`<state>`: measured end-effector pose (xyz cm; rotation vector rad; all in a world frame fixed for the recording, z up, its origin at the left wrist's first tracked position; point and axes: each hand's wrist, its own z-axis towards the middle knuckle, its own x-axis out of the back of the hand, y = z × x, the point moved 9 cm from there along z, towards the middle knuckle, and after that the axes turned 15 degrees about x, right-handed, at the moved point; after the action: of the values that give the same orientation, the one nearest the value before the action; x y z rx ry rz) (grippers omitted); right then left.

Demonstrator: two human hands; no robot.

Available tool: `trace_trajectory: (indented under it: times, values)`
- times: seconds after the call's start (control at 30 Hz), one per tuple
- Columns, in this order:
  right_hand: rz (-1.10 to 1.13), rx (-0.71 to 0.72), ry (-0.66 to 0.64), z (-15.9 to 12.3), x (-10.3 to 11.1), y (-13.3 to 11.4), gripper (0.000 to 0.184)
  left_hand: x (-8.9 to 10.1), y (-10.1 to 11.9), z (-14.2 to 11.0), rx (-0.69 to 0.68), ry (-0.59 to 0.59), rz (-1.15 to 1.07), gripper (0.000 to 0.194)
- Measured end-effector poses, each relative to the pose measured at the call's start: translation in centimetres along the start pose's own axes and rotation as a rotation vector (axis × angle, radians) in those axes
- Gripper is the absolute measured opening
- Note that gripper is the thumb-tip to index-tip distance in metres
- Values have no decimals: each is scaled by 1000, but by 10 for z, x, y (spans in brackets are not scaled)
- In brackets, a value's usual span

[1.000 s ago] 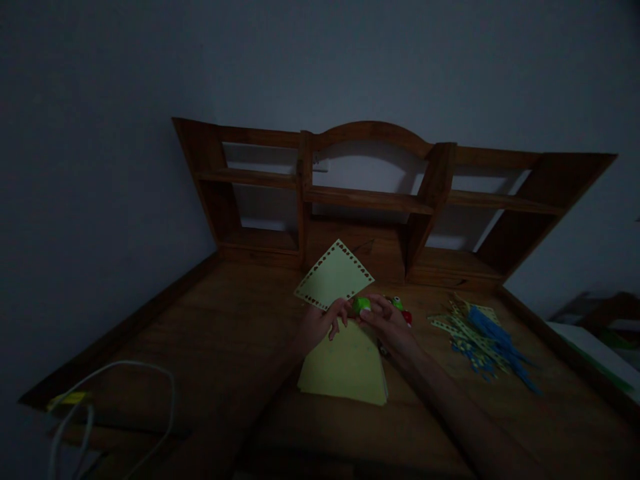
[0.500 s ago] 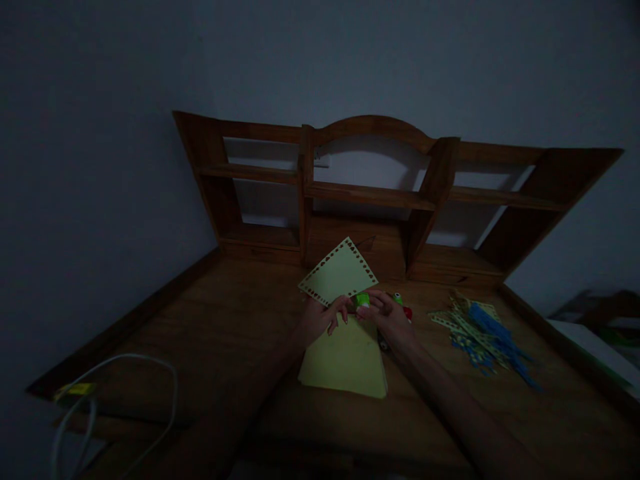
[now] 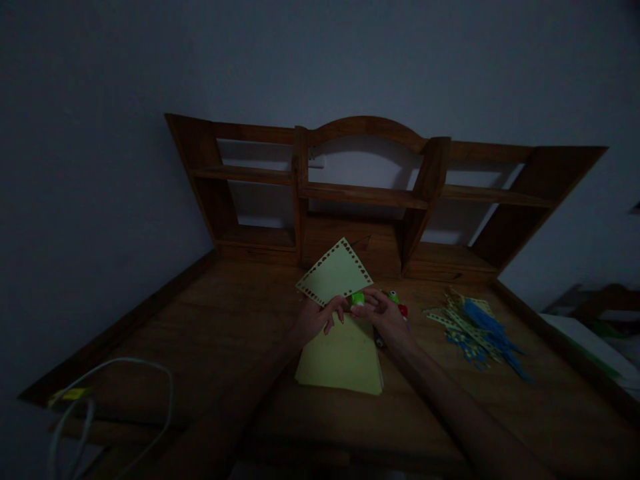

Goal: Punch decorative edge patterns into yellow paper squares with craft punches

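Note:
My left hand point(image 3: 314, 320) is closed on the lower edge of a pale yellow sheet of paper point(image 3: 335, 272), raised above the desk and turned cornerwise. Small shapes, some like hearts, are cut out along its edges. Pinched in the fingers of my right hand point(image 3: 387, 316) is a small green-and-white craft punch point(image 3: 357, 300), set against the sheet's lower right edge. Beneath both hands lies a stack of plain yellow paper point(image 3: 340, 360). Another green punch point(image 3: 393, 296) and a red object point(image 3: 403, 311) sit just behind my right hand, partly covered by it.
On the right of the wooden desk point(image 3: 210, 320) lies a pile of yellow punched strips and blue strips point(image 3: 483, 330). A wooden shelf unit point(image 3: 365, 193) stands along the back. A white cable point(image 3: 170, 393) loops at the front left. The room is dim.
The whole view has shifted slightly, so things appear a little further left. Both hands keep their holds on the sheet and the punch, with hardly any movement between them.

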<state>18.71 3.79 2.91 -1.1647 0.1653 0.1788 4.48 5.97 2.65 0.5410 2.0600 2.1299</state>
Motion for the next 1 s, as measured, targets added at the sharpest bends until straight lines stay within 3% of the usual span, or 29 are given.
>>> trace_trajectory:
  times: [0.6, 0.77, 1.0]
  values:
    - [-17, 13, 5, 3, 4, 1, 41, -1, 1, -3, 8, 21, 78, 43]
    - [-118, -19, -69, 5, 8, -1, 28, -7, -5, -2, 22, -48, 96, 36]
    - [-38, -77, -14, 3, 11, 6, 31, -13, -6, -3, 37, -153, -3, 36]
